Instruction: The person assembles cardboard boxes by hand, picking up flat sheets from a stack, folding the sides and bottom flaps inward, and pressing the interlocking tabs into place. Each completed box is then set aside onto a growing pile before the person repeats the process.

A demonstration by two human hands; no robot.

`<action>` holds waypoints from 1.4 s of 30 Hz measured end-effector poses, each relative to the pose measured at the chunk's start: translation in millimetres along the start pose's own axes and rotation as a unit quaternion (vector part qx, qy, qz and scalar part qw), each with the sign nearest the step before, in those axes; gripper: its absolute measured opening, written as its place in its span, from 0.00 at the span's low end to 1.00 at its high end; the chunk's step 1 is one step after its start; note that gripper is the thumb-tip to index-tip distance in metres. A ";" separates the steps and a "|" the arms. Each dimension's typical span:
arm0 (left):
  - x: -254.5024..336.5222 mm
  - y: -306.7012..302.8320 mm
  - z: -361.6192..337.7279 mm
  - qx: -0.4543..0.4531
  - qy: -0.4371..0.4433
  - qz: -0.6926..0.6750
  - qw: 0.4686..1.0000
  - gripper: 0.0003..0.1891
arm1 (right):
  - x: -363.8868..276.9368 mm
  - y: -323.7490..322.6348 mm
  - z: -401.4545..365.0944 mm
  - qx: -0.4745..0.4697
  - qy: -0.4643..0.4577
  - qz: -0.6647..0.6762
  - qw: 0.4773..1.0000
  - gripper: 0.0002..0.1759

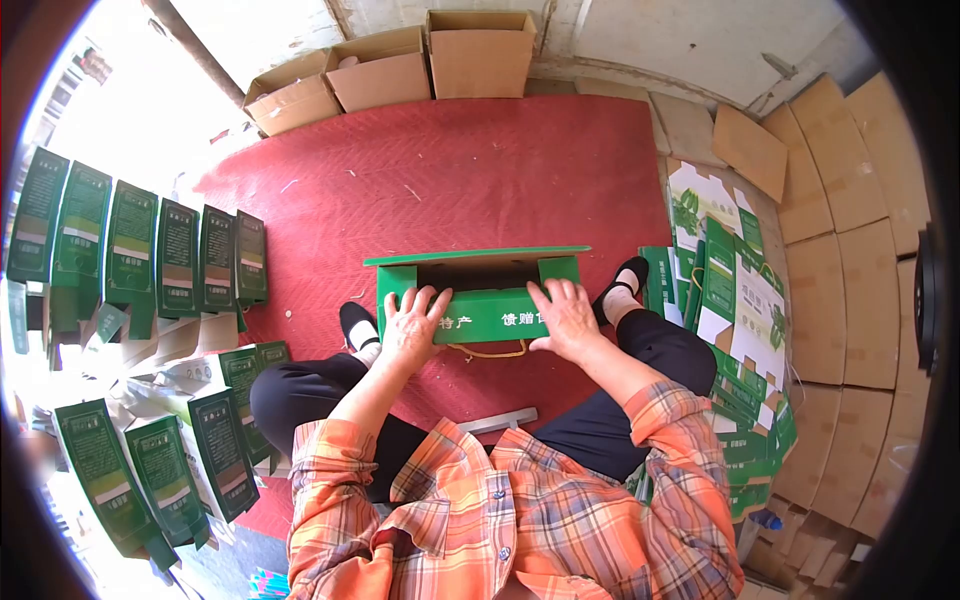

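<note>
A green cardboard gift box [487,315] with white Chinese lettering stands between my feet, its top open toward the far side. A raised flap [478,256] runs along its far edge. My left hand [410,328] grips the left part of the near panel, fingers over its upper edge. At the right part my right hand [566,320] holds the same panel, thumb low and fingers at the edge. Some of the lettering is hidden under the hands. A yellowish cord handle [487,352] hangs from the box's near side.
Rows of green boxes [130,245] stand at the left. Flat, unfolded green and white cartons [735,300] are piled at the right, beside stacked brown cartons [865,300]. Three open brown boxes [480,62] line the far edge of the red mat [460,170].
</note>
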State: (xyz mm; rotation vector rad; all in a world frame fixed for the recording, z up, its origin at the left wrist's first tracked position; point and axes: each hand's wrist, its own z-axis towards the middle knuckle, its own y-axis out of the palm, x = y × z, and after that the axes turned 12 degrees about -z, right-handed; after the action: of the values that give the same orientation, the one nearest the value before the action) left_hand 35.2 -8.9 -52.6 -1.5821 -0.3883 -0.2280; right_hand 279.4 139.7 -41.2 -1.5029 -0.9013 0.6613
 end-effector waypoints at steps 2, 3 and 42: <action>-1.8 0.1 1.5 0.010 0.014 -0.008 1.000 0.47 | -6.5 4.7 -0.5 -0.002 -0.006 -0.021 1.000 0.58; -2.7 1.5 1.9 0.007 0.019 -0.010 1.000 0.47 | -6.8 6.3 0.1 0.006 -0.007 -0.022 1.000 0.57; -56.7 40.6 -5.7 0.191 -0.314 -0.321 0.873 0.42 | 2.6 36.2 9.8 0.083 -0.044 0.066 0.993 0.50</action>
State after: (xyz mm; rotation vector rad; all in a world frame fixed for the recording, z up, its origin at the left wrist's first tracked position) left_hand -1.0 -21.1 -111.2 -1.0525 -1.3915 -0.1212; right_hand 278.6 147.4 -78.0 -1.4011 -0.7974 0.8848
